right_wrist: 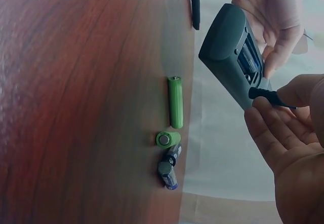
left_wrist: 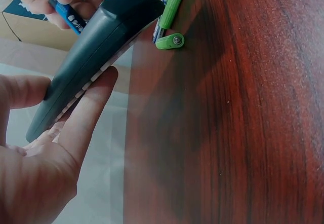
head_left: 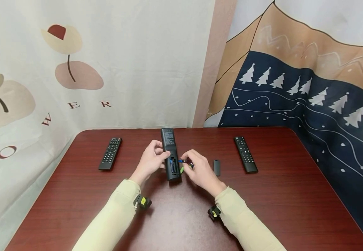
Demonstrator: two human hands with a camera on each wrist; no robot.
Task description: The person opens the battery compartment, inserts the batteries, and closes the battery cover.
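Observation:
My left hand (head_left: 150, 160) grips a black remote control (head_left: 169, 141) back side up, thumb on its back and fingers beneath. Its battery compartment (head_left: 173, 166) lies uncovered, and a blue battery (right_wrist: 248, 61) sits inside. Between thumb and fingertips, my right hand (head_left: 201, 171) pinches another blue battery (left_wrist: 70, 16), held at the compartment's edge in the right wrist view. Below on the table lie two green batteries (right_wrist: 175, 102) and some dark blue ones (right_wrist: 169, 173), partly hidden by the right hand in the head view.
A small dark battery cover (head_left: 216, 168) lies on the brown table (head_left: 175, 223) just right of the right hand. One black remote (head_left: 110, 154) lies at the left, another remote (head_left: 246, 154) at the right, both buttons up. Printed curtains (head_left: 150, 62) hang behind the table.

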